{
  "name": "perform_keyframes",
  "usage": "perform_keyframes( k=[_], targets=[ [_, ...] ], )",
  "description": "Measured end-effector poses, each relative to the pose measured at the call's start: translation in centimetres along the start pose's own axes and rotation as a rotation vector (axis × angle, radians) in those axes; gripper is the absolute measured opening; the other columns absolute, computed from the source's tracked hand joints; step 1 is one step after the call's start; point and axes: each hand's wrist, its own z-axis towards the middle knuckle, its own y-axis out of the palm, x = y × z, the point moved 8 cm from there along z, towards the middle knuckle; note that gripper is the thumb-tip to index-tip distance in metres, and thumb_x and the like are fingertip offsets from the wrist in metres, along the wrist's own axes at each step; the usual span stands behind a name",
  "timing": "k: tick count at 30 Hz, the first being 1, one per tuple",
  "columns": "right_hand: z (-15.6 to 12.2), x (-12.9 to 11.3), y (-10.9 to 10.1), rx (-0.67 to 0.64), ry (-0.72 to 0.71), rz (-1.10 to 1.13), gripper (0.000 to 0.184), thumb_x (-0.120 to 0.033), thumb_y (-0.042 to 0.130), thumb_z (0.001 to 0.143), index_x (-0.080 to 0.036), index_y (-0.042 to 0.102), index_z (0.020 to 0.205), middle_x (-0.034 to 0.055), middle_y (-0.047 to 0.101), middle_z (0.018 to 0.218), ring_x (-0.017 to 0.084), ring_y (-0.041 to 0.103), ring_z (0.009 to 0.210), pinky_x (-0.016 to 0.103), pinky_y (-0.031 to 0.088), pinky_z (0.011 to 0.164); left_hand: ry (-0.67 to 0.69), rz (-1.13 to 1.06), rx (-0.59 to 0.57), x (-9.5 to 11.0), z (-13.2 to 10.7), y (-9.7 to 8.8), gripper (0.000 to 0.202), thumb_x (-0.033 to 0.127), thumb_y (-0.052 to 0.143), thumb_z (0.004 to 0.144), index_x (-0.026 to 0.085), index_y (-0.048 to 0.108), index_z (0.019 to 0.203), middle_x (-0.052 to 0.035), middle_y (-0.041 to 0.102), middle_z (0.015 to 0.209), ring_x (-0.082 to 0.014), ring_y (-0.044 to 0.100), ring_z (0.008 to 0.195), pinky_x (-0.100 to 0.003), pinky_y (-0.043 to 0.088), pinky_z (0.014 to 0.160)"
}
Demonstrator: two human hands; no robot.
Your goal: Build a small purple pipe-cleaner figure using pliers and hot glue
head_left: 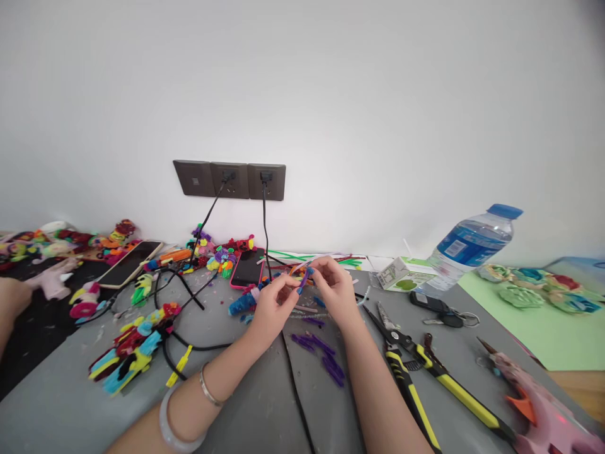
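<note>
Both hands pinched a purple strip (305,278) just right of the pink-edged phone

The left hand (276,299) had its thumb and forefinger pressed together on the purple strip's lower end; the right hand (334,287) pinched near its upper end, fingers bent and nearly closed. The fingertips hid part of it, so the exact contact could not be told. The strip lay just right of the pink-edged phone (246,269), its short visible length slanting from lower left to upper right.

Both hands were right of the phone, close together, with fingers curled inward. The left forearm slanted up from nearer the wearer than the phone, a metal bracelet (208,388) and a pale bangle (170,422) around it; the right forearm angled in from farther right.

Loose purple pieces (324,350) lay right of the phone and nearer the wearer. Well to its right were the yellow-and-black pliers (411,359), handles apart.
</note>
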Motion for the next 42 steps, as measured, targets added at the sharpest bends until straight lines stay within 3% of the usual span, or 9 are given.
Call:
perform_keyframes(
  k=[12, 18, 25, 42],
  targets=[
    [0.1, 0.2, -0.6, 0.066, 0.026, 0.025, 0.012, -0.032, 0.057, 0.088, -0.022, 0.055, 0.083, -0.002, 0.053, 0.068, 0.014, 0.046, 0.059, 0.027, 0.035, 0.055, -0.052, -0.158, 0.012, -0.3, 0.0, 0.3, 0.025, 0.03, 0.066, 0.081, 0.018, 0.06, 0.101, -0.0034, 0.063, 0.084, -0.0172, 0.062, 0.082, -0.028, 0.054, 0.075],
    [0.1, 0.1, -0.2, 0.022, 0.04, 0.055, 0.025, -0.043, 0.054, 0.091, -0.023, 0.048, 0.077, -0.0031, 0.048, 0.064, 0.014, 0.045, 0.058, 0.027, 0.037, 0.055, -0.061, -0.169, 0.0, -0.2, 0.0, 0.2, 0.028, 0.032, 0.066, 0.082, 0.018, 0.061, 0.106, -0.0043, 0.064, 0.085, -0.0174, 0.064, 0.083, -0.028, 0.056, 0.075],
    [0.1, 0.5, 0.5, -0.06, 0.04, 0.072, 0.034, -0.053, 0.051, 0.094, -0.024, 0.046, 0.077, -0.0034, 0.046, 0.064, 0.014, 0.044, 0.059, 0.028, 0.036, 0.057, -0.049, -0.163, 0.015, -0.3, 0.1, 0.0, 0.021, 0.03, 0.063, 0.086, 0.017, 0.061, 0.103, -0.0076, 0.067, 0.096, -0.0186, 0.065, 0.091, -0.028, 0.054, 0.077],
    [0.0, 0.1, -0.1, -0.028, 0.006, -0.033, 0.04, -0.055, 0.044, 0.097, -0.024, 0.042, 0.071, -0.0037, 0.04, 0.063, 0.015, 0.038, 0.058, 0.029, 0.033, 0.056, -0.034, -0.213, 0.078, -0.1, 0.1, -0.6, 0.014, 0.027, 0.068, 0.08, 0.017, 0.062, 0.087, -0.0026, 0.061, 0.081, -0.0147, 0.06, 0.076, -0.025, 0.05, 0.071]
  ],
)
